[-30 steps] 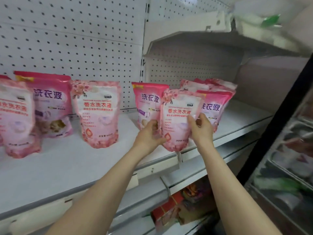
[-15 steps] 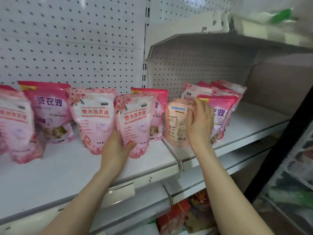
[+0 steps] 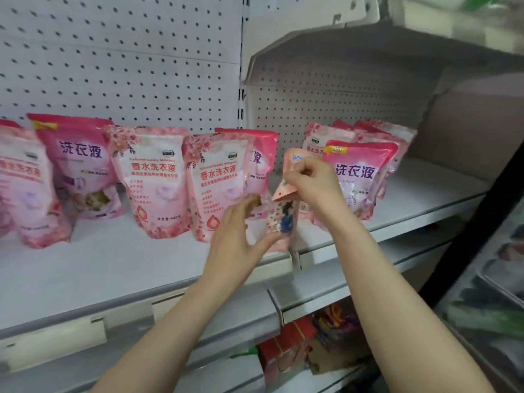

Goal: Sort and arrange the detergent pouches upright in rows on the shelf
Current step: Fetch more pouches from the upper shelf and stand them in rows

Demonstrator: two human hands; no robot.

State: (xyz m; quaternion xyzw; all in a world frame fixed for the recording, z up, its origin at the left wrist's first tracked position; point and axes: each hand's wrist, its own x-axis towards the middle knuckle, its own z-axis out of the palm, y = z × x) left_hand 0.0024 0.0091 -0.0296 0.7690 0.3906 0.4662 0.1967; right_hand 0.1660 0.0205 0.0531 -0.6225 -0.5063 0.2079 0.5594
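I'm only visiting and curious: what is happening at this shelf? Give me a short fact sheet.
Held item: pale pink plastic detergent pouch, turned partly edge-on, blurred
Right hand: fingers pinch its top
Left hand: holds its lower part
Standing upright: floral light-pink pouches in front, deeper pink pouches behind
Surface: white metal shelf
Backing: white pegboard
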